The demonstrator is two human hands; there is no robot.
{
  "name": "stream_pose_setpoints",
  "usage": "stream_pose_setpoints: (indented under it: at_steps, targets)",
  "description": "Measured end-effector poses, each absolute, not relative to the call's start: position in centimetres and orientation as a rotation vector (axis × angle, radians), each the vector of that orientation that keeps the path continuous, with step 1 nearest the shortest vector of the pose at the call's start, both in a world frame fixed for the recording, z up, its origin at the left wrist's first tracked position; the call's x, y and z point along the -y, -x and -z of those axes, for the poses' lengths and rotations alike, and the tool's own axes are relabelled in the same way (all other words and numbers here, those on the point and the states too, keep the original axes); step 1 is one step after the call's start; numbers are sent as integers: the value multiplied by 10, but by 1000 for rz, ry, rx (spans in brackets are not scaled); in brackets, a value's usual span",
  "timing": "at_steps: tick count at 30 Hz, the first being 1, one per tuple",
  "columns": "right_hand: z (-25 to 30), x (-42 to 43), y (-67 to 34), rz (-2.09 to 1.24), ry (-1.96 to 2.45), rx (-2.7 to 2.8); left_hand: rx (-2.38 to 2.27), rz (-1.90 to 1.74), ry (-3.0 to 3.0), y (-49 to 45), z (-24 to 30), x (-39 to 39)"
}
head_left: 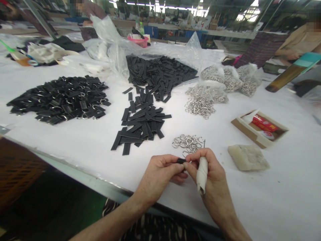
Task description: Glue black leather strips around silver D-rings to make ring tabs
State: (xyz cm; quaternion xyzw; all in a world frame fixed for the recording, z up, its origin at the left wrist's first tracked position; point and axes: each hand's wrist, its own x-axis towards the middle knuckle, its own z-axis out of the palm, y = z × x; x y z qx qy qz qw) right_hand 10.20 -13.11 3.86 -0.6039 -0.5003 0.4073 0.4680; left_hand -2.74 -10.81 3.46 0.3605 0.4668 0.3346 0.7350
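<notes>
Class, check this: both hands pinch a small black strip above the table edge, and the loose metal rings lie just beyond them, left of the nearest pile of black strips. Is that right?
One slip. In the head view the rings lie right of the strips, not left. Both hands, left and right, do pinch a black strip.

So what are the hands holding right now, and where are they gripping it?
A small black strip, pinched at its ends between the fingertips of the left hand and right hand. Whether a ring is on it cannot be told.
</notes>
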Motion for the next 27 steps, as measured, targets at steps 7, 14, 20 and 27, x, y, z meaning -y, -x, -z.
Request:
stream_pose_setpoints:
  at_steps: [7,14,20,27]
  targets:
    - [-37,131,-101,-1023,1497,1205,-1017,-745,-728,27,-30,107]
    - [-38,130,-100,-1038,1511,1193,-998,-732,-770,27,-32,107]
    - [-38,130,-99,-1004,1499,1188,-1023,-742,-773,27,-30,106]
    - [-35,130,-100,-994,1487,1173,-1058,-754,-762,28,-30,105]
